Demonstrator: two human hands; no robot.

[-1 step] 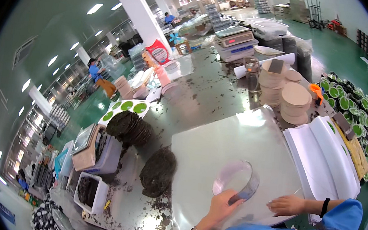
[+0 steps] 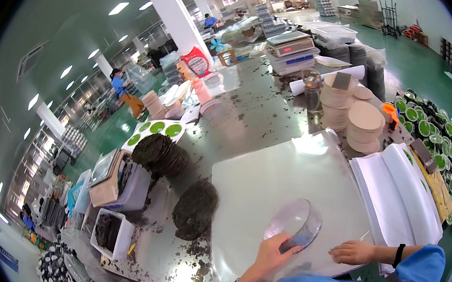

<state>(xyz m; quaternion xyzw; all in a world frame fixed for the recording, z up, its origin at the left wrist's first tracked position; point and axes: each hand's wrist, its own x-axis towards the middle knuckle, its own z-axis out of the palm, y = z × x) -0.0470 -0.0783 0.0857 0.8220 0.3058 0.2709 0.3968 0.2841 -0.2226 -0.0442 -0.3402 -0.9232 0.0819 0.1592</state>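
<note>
My left hand [image 2: 274, 250] is closed on the near wall of a clear, round plastic tub [image 2: 311, 233], thumb and fingers pinching its side. The tub is tilted over a smooth translucent sheet [image 2: 254, 182] on the metal table. Whether the tub has a bottom, I cannot tell. To its right, my right hand [image 2: 351, 252] lies flat by the sheet's near edge, fingers stretched out and holding nothing. Left of the sheet are a flat dark round cake [image 2: 195, 209] of flaky, seaweed-like sheets and a taller stack [image 2: 161, 155] of the same.
Dark crumbs litter the metal table [image 2: 157, 249]. Stacks of beige discs [image 2: 364, 122], a glass jar [image 2: 312, 89] and a white paper roll [image 2: 391, 197] stand right. A white bin [image 2: 124, 240] and a scale [image 2: 103, 169] sit left. Many green-labelled tubs [image 2: 424, 128] are piled beyond.
The clear tub has shifted very slightly to the right in my left hand. My right hand stays flat in nearly the same place.
</note>
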